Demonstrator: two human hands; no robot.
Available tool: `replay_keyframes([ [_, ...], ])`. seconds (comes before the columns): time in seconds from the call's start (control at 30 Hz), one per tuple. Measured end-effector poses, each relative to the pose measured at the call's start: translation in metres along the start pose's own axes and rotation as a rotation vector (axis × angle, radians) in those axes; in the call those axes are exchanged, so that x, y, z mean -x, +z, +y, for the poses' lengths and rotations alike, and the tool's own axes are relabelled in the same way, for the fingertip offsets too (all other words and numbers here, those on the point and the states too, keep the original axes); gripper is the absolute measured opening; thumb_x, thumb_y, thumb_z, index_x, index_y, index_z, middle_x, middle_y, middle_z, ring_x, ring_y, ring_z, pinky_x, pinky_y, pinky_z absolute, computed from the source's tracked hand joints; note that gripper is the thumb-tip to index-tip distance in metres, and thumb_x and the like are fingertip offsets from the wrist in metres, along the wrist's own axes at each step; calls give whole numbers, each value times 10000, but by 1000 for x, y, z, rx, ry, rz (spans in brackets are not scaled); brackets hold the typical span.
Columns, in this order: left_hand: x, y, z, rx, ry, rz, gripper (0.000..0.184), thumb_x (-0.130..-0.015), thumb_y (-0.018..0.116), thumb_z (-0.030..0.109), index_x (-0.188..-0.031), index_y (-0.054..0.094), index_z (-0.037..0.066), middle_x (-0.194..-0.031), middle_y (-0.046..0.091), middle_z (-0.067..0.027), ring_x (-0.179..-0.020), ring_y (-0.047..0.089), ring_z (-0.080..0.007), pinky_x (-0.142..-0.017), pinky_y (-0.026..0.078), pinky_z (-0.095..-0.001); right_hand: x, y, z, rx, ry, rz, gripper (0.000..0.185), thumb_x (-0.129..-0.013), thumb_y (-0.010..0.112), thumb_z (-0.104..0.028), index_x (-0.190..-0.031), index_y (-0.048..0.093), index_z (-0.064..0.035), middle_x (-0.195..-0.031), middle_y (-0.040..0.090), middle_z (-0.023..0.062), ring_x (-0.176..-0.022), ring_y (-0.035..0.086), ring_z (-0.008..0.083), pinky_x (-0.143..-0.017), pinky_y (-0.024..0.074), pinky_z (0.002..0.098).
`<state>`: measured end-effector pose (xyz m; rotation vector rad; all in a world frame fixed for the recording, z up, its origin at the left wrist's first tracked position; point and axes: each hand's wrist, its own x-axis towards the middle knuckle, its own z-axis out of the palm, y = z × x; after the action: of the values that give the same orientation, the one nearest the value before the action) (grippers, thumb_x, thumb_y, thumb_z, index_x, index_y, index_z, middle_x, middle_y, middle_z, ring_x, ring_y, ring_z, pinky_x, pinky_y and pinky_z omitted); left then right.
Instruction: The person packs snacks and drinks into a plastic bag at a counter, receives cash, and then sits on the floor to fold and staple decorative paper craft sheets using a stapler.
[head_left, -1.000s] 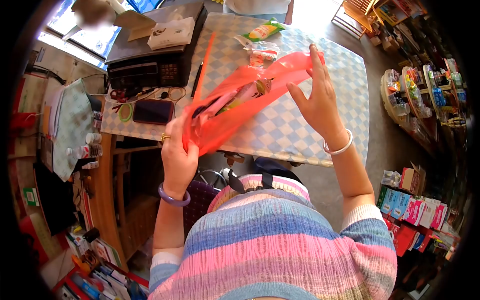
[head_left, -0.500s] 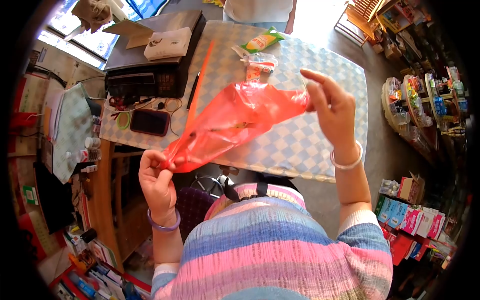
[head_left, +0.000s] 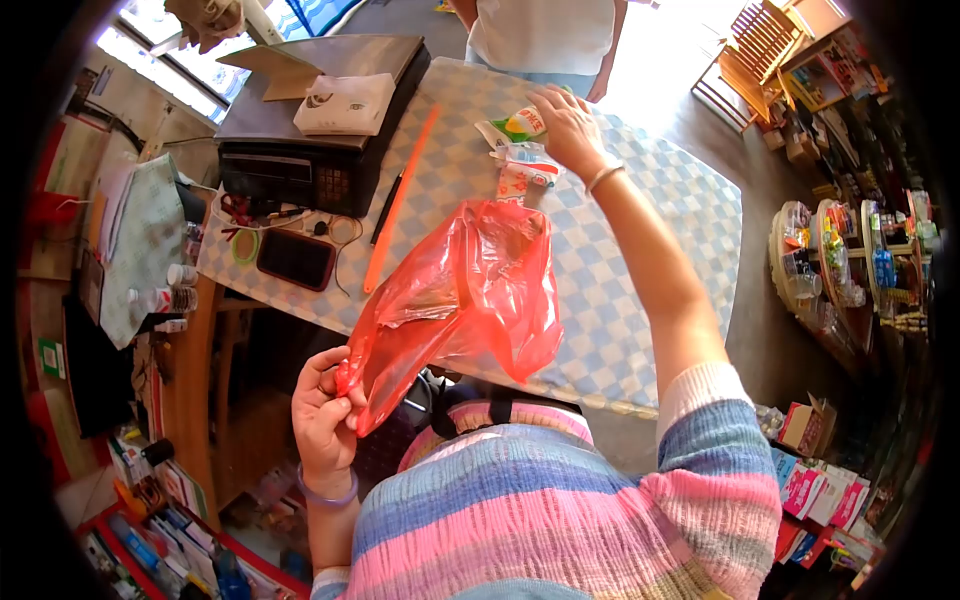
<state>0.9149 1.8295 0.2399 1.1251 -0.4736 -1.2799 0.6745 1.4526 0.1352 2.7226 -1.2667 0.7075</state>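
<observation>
My left hand (head_left: 322, 425) pinches one corner of a red plastic bag (head_left: 505, 285) near the front left of the table. The thin bag hangs loosely, its crumpled body spreading over the table's front part. Farther back, my right hand (head_left: 572, 135) reaches across the table and closes over a green and yellow packet (head_left: 524, 122), hiding much of it. Just in front of that packet lies a clear wrapped item with red and white print (head_left: 530, 165), close to the bag's far edge.
A checked cloth covers the table (head_left: 640, 240). On its left are a black scale (head_left: 290, 165) with a tissue pack (head_left: 345, 104), a phone (head_left: 297, 262), a pen and an orange strip (head_left: 403, 200). A person (head_left: 542, 35) stands beyond; shelves (head_left: 850, 260) line the right.
My right hand has let go of the red bag and moved back to the green and yellow packet. The bag's free side has dropped, and my left hand has come slightly lower with its corner.
</observation>
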Motion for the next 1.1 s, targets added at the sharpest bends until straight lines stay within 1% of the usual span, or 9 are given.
replay_keyframes([
  [0.13, 2, 3, 1, -19, 17, 4, 450, -713, 474, -12, -1159, 433, -55, -754, 571, -81, -523, 459, -68, -495, 394, -155, -14, 16, 27, 144, -159, -217, 519, -721, 559, 0, -1217, 462, -114, -1180, 508, 102, -1151, 445, 266, -1027, 279, 397],
  [0.23, 4, 3, 1, -24, 40, 15, 467, -696, 456, -21, -1163, 445, -53, -764, 573, -85, -541, 452, -66, -521, 393, -159, -21, 8, 28, 198, 42, -452, 503, -719, 584, -32, -1200, 468, -121, -1124, 520, 116, -1107, 482, 259, -1005, 305, 383],
  [0.4, 2, 3, 1, 5, 64, -10, 476, -704, 482, 1, -1175, 437, -49, -788, 574, -91, -560, 466, -78, -540, 406, -172, 5, 18, 65, -1, 344, -499, 556, -645, 658, -235, -1153, 495, -79, -1081, 526, 153, -994, 538, 302, -814, 455, 372],
  [0.5, 2, 0, 2, 11, 90, -45, 500, -708, 500, 23, -1198, 424, -43, -841, 577, -102, -593, 500, -101, -565, 431, -195, 19, -11, 77, -673, 684, -531, 562, -678, 644, -235, -1177, 477, -39, -1097, 523, 142, -956, 553, 246, -807, 456, 341],
  [0.57, 2, 2, 4, 16, 109, -34, 511, -708, 503, 36, -1206, 419, -40, -861, 585, -100, -596, 514, -110, -567, 442, -198, 29, -47, 59, -1252, 832, -327, 541, -765, 580, -176, -1242, 386, -8, -1096, 527, 141, -945, 563, 225, -828, 474, 331],
  [0.63, 1, 0, 4, 35, 132, -97, 542, -710, 504, 52, -1234, 401, -41, -952, 575, -128, -651, 547, -138, -615, 464, -232, 28, -76, 39, -1758, 655, -254, 540, -784, 571, -153, -1252, 354, 10, -1101, 526, 143, -1006, 548, 261, -894, 461, 384],
  [0.83, 1, 4, 6, 52, 170, -204, 609, -711, 526, 54, -1285, 349, -43, -1140, 518, -179, -781, 616, -213, -700, 499, -313, 23, -151, -91, -1998, 264, -191, 607, -782, 569, -120, -1300, 284, 15, -1174, 489, 175, -1119, 482, 325, -951, 411, 466],
  [0.97, 2, -1, 5, 96, 148, -300, 677, -713, 513, 30, -1344, 275, -23, -1292, 405, -183, -810, 620, -230, -737, 492, -316, 41, -160, -189, -2209, -68, -437, 616, -745, 579, 19, -1305, 326, -27, -1157, 524, 162, -1103, 506, 263, -951, 413, 388],
  [1.1, 3, -6, 2, 137, 160, -335, 693, -712, 501, 15, -1359, 254, -7, -1329, 372, -157, -850, 610, -218, -787, 478, -319, 68, -141, -242, -1989, 92, -626, 618, -701, 633, 34, -1268, 391, -16, -1159, 542, 110, -1100, 509, 198, -942, 408, 324],
])
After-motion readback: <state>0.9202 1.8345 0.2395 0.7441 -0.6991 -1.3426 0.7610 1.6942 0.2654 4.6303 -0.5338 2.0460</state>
